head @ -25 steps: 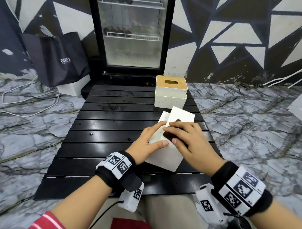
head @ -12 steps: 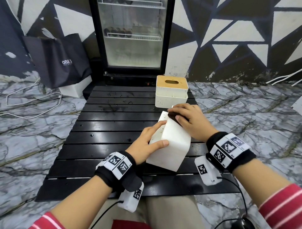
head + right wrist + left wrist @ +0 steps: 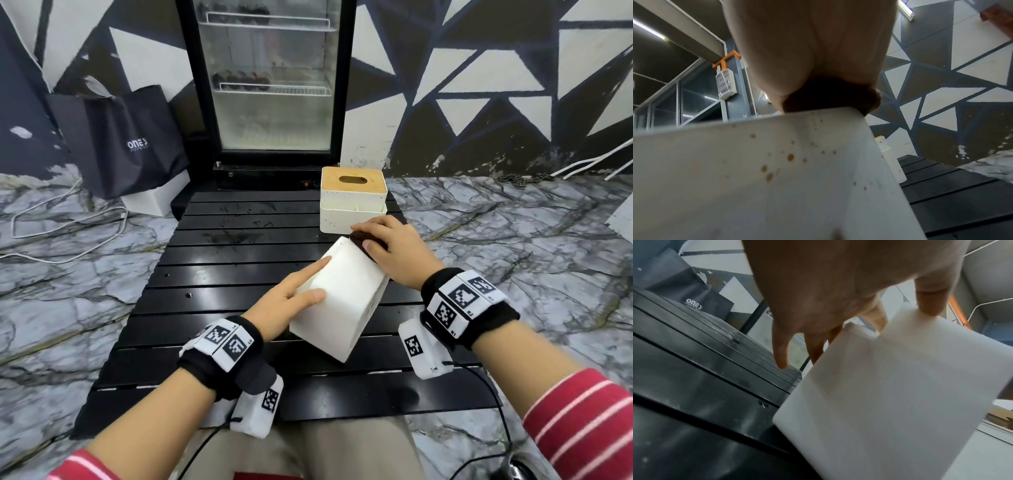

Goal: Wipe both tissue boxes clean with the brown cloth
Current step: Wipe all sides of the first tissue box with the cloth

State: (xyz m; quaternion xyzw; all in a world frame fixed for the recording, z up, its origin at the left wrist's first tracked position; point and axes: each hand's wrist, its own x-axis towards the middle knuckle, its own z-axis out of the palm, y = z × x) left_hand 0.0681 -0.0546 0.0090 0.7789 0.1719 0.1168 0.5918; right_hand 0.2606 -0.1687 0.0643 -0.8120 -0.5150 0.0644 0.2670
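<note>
A white tissue box (image 3: 342, 294) lies tipped on its side on the black slatted table (image 3: 219, 267); its side facing the right wrist camera carries brown spots (image 3: 790, 157). My left hand (image 3: 294, 291) steadies the box (image 3: 890, 399), thumb on its near face and fingers along its left side. At the box's far top edge my right hand (image 3: 383, 246) presses the brown cloth (image 3: 363, 240), mostly hidden under the fingers; the cloth (image 3: 830, 97) shows dark below the palm. The second tissue box (image 3: 352, 202), white with a wooden slotted lid, stands upright just behind.
A glass-door fridge (image 3: 270, 78) stands behind the table. A dark bag (image 3: 126, 137) and a white box (image 3: 154, 202) sit on the marble floor at back left, with white cables (image 3: 68, 222) trailing there. My knees are below the table's near edge.
My right hand slid the cloth from the middle of the box's top face to its far edge. The left hand kept its hold; the box barely moved.
</note>
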